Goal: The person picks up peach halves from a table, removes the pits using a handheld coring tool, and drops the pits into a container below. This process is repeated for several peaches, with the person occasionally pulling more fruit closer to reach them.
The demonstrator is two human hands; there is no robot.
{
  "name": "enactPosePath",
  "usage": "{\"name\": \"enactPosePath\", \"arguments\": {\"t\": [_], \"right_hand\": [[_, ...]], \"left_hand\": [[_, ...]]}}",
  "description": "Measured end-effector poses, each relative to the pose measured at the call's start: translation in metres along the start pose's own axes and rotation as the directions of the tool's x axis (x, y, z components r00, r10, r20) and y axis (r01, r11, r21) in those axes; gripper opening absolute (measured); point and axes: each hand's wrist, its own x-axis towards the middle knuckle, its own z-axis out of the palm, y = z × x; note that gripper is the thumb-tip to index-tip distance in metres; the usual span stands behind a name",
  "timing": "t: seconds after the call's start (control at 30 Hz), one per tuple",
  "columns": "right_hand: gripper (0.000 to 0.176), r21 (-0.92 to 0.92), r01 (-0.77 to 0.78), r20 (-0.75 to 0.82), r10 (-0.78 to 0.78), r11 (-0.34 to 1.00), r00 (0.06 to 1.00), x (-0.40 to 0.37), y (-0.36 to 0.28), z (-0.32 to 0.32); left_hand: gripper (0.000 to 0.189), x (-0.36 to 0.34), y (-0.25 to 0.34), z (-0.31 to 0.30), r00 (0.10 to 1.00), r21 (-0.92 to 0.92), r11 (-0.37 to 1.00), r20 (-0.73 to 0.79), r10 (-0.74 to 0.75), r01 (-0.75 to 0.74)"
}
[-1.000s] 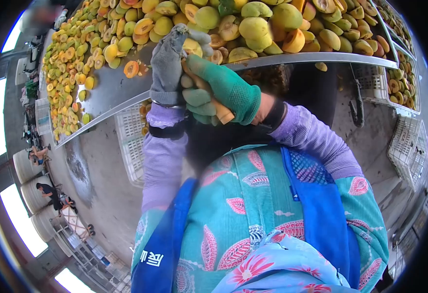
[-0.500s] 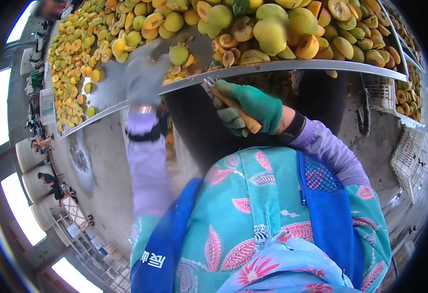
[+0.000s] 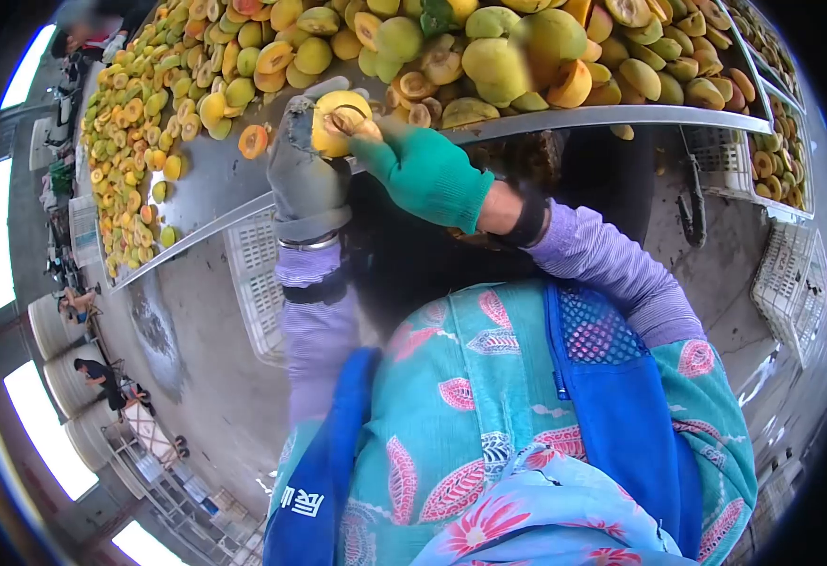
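The person's grey-gloved left hand (image 3: 308, 174) is wrapped around a cut yellow fruit (image 3: 329, 121) at eleven o'clock; the green-gloved right hand (image 3: 432, 174) meets it from four o'clock, grip unclear; a fruit pile (image 3: 491, 64) lies at twelve.

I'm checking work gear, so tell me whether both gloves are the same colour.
No: the left hand is gloved in grey, the right hand in green.

Left hand (image 3: 308, 174), grey-gloved: holds cut yellow fruit (image 3: 327, 124). Right hand (image 3: 434, 175), green-gloved: apparently touching it. Fruit heap (image 3: 314, 55): far, on metal table (image 3: 217, 168).
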Motion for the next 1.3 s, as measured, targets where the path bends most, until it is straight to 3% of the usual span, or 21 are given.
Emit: {"name": "enactPosePath", "arguments": {"t": [0.03, 0.3, 0.37, 0.47, 0.5, 0.6, 0.63, 0.73, 0.8, 0.87, 0.9, 0.93, 0.97, 1.0, 1.03, 1.07, 1.1, 1.13, 1.17, 1.23, 1.3], "right_hand": [[0.04, -0.042, 0.003, -0.007, -0.003, 0.999, 1.0, -0.001, -0.001, -0.001], [0.042, -0.1, 0.117, -0.003, -0.118, 0.988, 0.993, 0.001, 0.01, 0.003], [0.042, 0.007, 0.099, 0.039, -0.099, 0.995, 0.994, -0.001, 0.015, 0.004], [0.043, 0.182, 0.061, -0.005, -0.061, 0.981, 0.998, -0.007, 0.021, 0.014], [0.043, 0.247, 0.05, -0.032, -0.043, 0.968, 0.999, -0.01, 0.021, 0.017], [0.044, 0.49, -0.48, 0.357, 0.335, 0.728, 0.872, -0.01, -0.021, -0.013], [0.044, 0.491, -0.522, 0.387, 0.362, 0.697, 0.848, -0.012, -0.022, -0.011], [0.045, 0.443, -0.537, 0.389, 0.386, 0.718, 0.837, -0.015, -0.021, -0.008], [0.045, 0.371, -0.398, 0.29, 0.303, 0.839, 0.908, -0.018, -0.011, 0.0], [0.037, 0.59, -0.585, 0.407, 0.421, 0.556, 0.811, -0.019, -0.012, -0.005], [0.035, 0.689, -0.648, 0.493, 0.447, 0.324, 0.747, -0.024, -0.016, -0.012], [0.032, 0.571, -0.613, 0.493, 0.368, 0.547, 0.788, -0.022, 0.0, -0.013], [0.033, 0.604, -0.57, 0.567, 0.202, 0.557, 0.798, -0.018, 0.024, -0.017], [0.037, 0.643, -0.533, 0.623, 0.03, 0.55, 0.782, -0.013, 0.048, -0.023], [0.037, 0.426, -0.08, 0.273, -0.044, 0.901, 0.961, -0.013, 0.057, -0.01], [0.034, 0.711, -0.433, 0.566, -0.087, 0.554, 0.82, -0.01, 0.046, -0.016], [0.034, 0.601, -0.79, 0.799, -0.12, 0.121, 0.59, -0.005, 0.035, -0.023], [0.035, 0.603, -0.786, 0.779, -0.314, 0.138, 0.543, 0.003, 0.039, -0.014], [0.037, 0.679, -0.71, 0.726, -0.023, 0.185, 0.688, -0.003, 0.023, -0.006], [0.041, 0.714, -0.584, 0.52, 0.266, 0.386, 0.812, -0.01, 0.03, 0.006], [0.043, 0.703, -0.561, 0.556, 0.153, 0.437, 0.817, -0.001, 0.061, 0.011]], "left_hand": [[0.036, 0.0, 0.008, 0.001, 0.995, 0.213, 0.972, 0.029, 0.091, -0.095], [0.022, 0.0, 0.005, 0.005, 0.998, 0.072, 0.997, -0.063, -0.004, 0.009], [0.025, 0.001, -0.007, -0.004, 0.983, 0.521, 0.838, 0.024, 0.18, -0.166], [0.029, 0.015, 0.02, -0.011, 0.958, 0.406, 0.909, 0.286, -0.03, -0.093], [0.033, 0.008, 0.005, -0.009, 0.982, 0.017, 0.997, 0.17, -0.081, 0.079], [0.028, -0.011, 0.02, 0.025, 0.972, -0.177, 0.984, -0.236, -0.01, -0.033], [0.033, -0.021, 0.017, 0.034, 0.95, -0.356, 0.932, -0.257, -0.176, 0.076], [0.031, -0.018, -0.004, 0.019, 0.974, -0.329, 0.932, -0.112, -0.198, 0.152], [0.026, -0.01, -0.005, 0.015, 0.994, -0.197, 0.974, 0.019, -0.112, 0.113], [0.022, 0.0, 0.009, 0.018, 0.97, 0.005, 0.97, 0.026, -0.241, 0.241], [0.021, -0.004, -0.067, 0.016, 0.993, 0.73, 0.677, 0.013, 0.119, -0.091], [0.02, -0.006, -0.06, 0.023, 0.987, 0.656, 0.74, 0.051, 0.156, -0.15], [0.019, -0.001, -0.048, 0.039, 0.998, 0.065, 0.996, -0.002, 0.055, -0.055], [0.018, 0.004, -0.051, 0.049, 0.996, -0.467, 0.88, -0.04, 0.076, -0.086], [0.017, 0.007, -0.055, 0.052, 0.985, -0.696, 0.7, -0.064, 0.161, -0.16], [0.018, 0.013, -0.03, 0.027, 0.989, -0.325, 0.938, 0.046, 0.142, -0.12], [0.022, 0.019, -0.008, 0.013, 0.989, 0.083, 0.995, 0.143, 0.042, -0.054], [0.028, 0.022, 0.006, 0.009, 0.973, 0.451, 0.892, 0.206, -0.106, 0.002], [0.026, 0.02, 0.025, 0.004, 0.969, 0.44, 0.885, 0.113, -0.221, 0.15], [0.024, 0.015, 0.038, -0.002, 0.901, 0.345, 0.838, -0.058, -0.43, 0.422], [0.019, 0.017, 0.011, -0.006, 0.982, 0.682, 0.729, 0.169, -0.089, -0.051]]}}
